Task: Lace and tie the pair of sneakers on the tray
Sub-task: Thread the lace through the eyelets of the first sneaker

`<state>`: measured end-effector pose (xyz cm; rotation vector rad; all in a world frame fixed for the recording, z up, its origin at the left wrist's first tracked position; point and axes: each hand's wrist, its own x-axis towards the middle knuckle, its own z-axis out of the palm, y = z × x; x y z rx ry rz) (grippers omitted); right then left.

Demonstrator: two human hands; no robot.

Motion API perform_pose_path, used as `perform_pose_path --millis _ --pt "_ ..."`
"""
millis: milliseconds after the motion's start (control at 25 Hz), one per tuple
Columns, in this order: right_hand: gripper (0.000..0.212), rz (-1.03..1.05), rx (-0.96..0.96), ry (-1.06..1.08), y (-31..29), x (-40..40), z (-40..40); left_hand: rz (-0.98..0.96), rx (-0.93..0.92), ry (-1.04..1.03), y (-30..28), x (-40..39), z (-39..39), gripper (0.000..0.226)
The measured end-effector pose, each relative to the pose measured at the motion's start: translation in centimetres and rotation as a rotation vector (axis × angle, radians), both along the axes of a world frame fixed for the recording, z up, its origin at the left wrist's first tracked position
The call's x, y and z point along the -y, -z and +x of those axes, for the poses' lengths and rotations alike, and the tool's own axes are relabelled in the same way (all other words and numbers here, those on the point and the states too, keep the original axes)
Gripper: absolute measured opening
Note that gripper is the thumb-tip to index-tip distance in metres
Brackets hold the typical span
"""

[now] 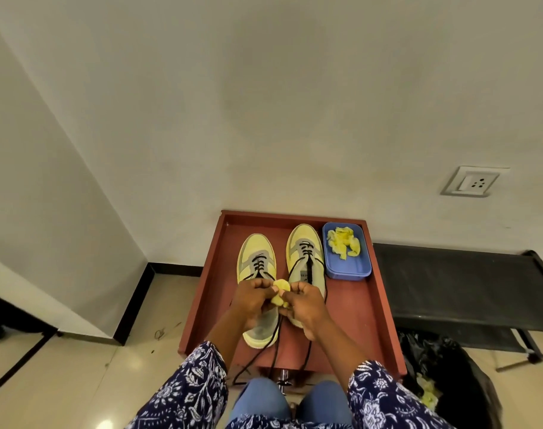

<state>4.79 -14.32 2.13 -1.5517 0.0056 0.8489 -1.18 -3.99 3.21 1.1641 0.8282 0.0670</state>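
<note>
On the reddish-brown wooden tray (208, 274) set against the foot of a pale wall (264, 103), a pair of yellow-and-grey sneakers lies side by side with toes toward the wall. The left sneaker (255, 258) sits nearer the person, its heel close to the tray's front edge, while the right sneaker (304, 252) lies just beside it and slightly farther back. Both carry black laces (276, 339) threaded through the lower eyelets, and the loose ends trail off the front of the tray toward the person's knees. Above the gap between the shoes, the left hand (253, 300) and the right hand (304, 305) meet, each with fingers curled and pinching a crumpled piece of yellow paper (279, 294) between them. A blue plastic tub (347, 270) stands at the tray's far right corner, just beside the right sneaker, holding more crumpled yellow wads (343, 244). Both forearms emerge from navy sleeves with a white floral print (196, 391). To the right of the tray stands a low black bench (449, 289), with a dark bag (443, 373) on the tiled floor beneath its near end. A wall socket (473, 182) is mounted above the bench.
</note>
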Motion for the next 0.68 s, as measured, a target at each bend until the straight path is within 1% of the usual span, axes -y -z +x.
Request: perform_pose_path --millis 120,200,280,360,400,480,560,600,680 --pt "0.011 -0.035 0.014 0.003 0.3 0.0 -1.2 0.083 -0.035 0.075 0.4 -0.5 -1.3 0.014" --pt "0.013 -0.080 0.051 0.028 0.7 0.1 -1.7 0.189 -0.057 0.119 0.4 -1.1 -1.8 0.016" --pt "0.012 -0.138 0.090 0.091 1.3 0.4 -1.9 0.377 -0.102 0.107 0.6 -2.1 -2.1 0.017" --pt "0.006 -0.226 0.176 0.136 1.8 0.9 -2.4 0.616 -0.162 0.135 0.8 -3.0 -2.6 0.006" --pt "0.003 -0.290 0.244 0.135 1.8 1.1 -2.7 0.729 -0.190 0.213 0.8 -3.3 -2.9 0.005" --pt "0.005 -0.374 0.349 0.115 1.7 1.5 -3.6 0.881 -0.231 0.454 1.0 -3.7 -3.4 0.019" --pt "0.007 -0.383 0.391 0.089 1.7 1.5 -4.7 0.935 -0.252 0.680 1.0 -3.9 -3.6 0.028" --pt "0.009 -0.384 0.408 0.077 1.9 1.3 -5.1 0.943 -0.252 0.761 1.0 -4.0 -3.7 0.031" --pt "0.013 -0.409 0.455 0.054 2.6 0.9 -5.9 0.925 -0.251 0.853 1.1 -4.3 -3.8 0.034"
